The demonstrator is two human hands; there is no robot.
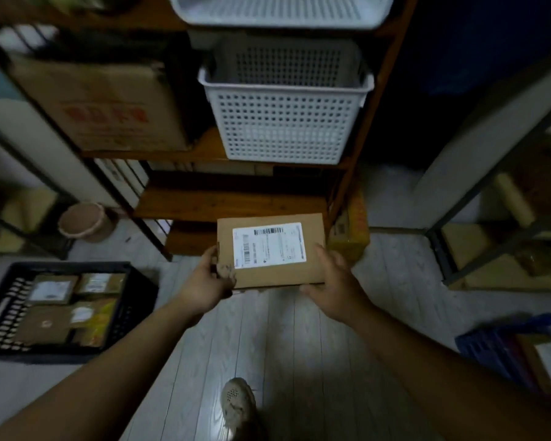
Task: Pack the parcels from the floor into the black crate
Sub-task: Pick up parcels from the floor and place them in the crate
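A flat brown cardboard parcel [269, 275] with a white shipping label is held up in front of me, above the floor. My left hand [209, 281] grips its left edge and my right hand [334, 281] grips its right edge. The black crate [134, 281] stands on the floor at the left, apart from my hands. Several brown parcels with labels lie inside it.
A wooden shelf unit [229, 202] stands straight ahead with a white perforated basket [283, 122] and a large cardboard box [109, 106]. A blue crate [490, 348] with a parcel sits at the right. A metal rack [490, 218] is at the right, a small bin [83, 222] at the left, my shoe [237, 405] below.
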